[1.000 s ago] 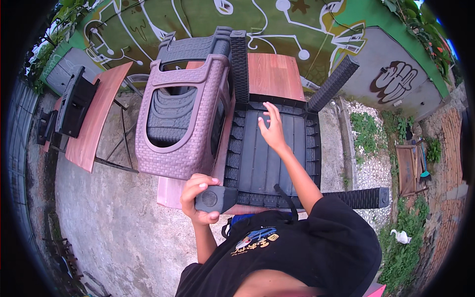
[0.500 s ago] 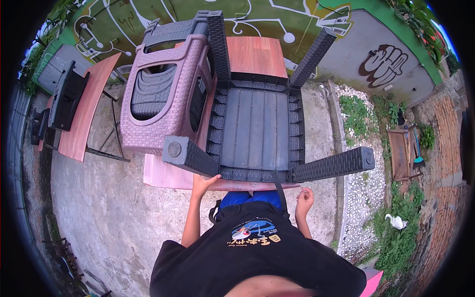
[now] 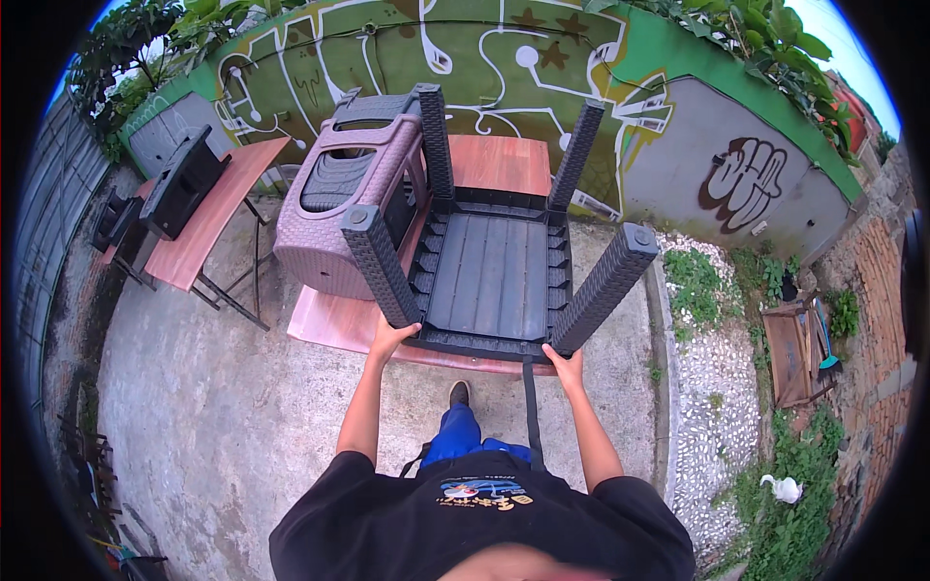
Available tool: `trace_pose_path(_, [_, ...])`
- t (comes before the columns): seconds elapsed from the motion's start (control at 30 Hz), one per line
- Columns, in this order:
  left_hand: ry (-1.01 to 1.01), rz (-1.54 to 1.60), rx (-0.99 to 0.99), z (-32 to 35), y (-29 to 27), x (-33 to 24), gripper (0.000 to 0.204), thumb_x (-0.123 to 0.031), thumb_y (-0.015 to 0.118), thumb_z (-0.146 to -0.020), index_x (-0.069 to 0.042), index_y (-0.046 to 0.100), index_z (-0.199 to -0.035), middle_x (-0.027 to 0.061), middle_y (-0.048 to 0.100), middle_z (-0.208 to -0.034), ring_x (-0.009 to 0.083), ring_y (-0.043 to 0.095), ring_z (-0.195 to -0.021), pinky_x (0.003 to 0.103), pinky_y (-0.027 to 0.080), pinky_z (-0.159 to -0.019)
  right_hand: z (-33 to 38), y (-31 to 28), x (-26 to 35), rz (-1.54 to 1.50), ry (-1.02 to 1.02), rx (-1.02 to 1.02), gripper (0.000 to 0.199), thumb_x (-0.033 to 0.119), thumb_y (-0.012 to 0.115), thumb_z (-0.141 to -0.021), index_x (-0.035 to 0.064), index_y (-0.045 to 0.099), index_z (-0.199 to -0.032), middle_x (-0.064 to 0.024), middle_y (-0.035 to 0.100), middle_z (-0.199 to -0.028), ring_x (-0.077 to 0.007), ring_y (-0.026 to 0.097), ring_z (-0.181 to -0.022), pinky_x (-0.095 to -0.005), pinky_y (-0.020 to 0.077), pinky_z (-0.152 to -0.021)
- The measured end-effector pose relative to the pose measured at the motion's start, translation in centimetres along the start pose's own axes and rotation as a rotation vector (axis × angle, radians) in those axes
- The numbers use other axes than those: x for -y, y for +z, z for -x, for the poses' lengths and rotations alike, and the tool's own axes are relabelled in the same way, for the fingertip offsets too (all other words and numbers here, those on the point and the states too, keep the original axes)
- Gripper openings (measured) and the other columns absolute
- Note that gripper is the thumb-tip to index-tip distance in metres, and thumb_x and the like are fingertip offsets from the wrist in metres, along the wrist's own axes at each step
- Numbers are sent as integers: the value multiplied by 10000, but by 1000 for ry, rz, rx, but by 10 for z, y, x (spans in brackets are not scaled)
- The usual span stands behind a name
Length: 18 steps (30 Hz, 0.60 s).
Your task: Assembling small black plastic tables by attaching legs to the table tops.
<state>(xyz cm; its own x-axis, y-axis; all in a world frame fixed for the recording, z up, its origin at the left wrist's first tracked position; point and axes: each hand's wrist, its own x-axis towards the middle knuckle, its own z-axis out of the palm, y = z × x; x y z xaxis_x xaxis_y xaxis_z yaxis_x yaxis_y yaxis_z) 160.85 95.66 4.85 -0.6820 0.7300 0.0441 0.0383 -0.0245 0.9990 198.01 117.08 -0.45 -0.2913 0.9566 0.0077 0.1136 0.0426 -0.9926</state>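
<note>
A dark grey plastic table with a woven pattern lies upside down on a reddish wood-look tabletop, its legs pointing up and its ribbed underside showing. At its near left corner, beside the leg, my left hand is closed on the rim. My right hand grips the same rim at the near right corner, thumb on top and the other fingers mostly hidden below. A black strap hangs between the near edge and my body. Pressed close on the left are stacked plastic chairs, mauve outside and grey inside.
Farther left, a wood-look table on metal legs bears a black box-shaped device. A painted wall stands behind. To the right run a concrete kerb, a pebbled strip and a wooden frame.
My right hand has moved from beside the table onto its near right corner. The upturned table's near right leg now appears more upright. My view has tilted up, showing more wall.
</note>
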Motion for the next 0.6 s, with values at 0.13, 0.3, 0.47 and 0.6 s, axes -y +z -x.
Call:
trace_pose_path(0.13, [-274, -18, -13, 24, 24, -52, 736, -31, 857, -712, -2, 461, -1331, 81, 617, -1173, 205, 622, -1063, 348, 517, -937, 11, -12, -6, 98, -24, -98, 679, 214, 880, -756, -18, 556, -1306, -138, 675, -1202, -236, 643, -1087, -355, 483, -977])
trace_pose_path(0.3, [-127, -6, -41, 55, 13, -25, 800, -43, 860, -712, 3, 419, -1378, 91, 595, -1235, 222, 611, -1101, 353, 511, -958, 31, -19, 1, 174, 42, -133, 667, 212, 888, -710, -19, 593, -1261, -154, 697, -1172, -267, 669, -1058, -371, 498, -953])
trace_pose_path(0.47, [-89, -1, -57, 90, 5, -5, 842, -88, 879, -712, 9, 400, -1398, 91, 573, -1253, 224, 561, -1165, 355, 456, -1030, 59, -25, -3, 32, 36, -107, 792, 180, 873, -698, -6, 503, -1373, -172, 620, -1310, -284, 601, -1189, -376, 442, -1037])
trace_pose_path(0.6, [-384, -72, 104, 84, 19, -29, 837, -96, 896, -700, 7, 421, -1382, 85, 574, -1249, 212, 566, -1151, 347, 462, -1016, 52, -33, -11, 18, -44, -134, 879, 146, 856, -689, 10, 424, -1442, -177, 570, -1368, -291, 561, -1238, -374, 413, -1070])
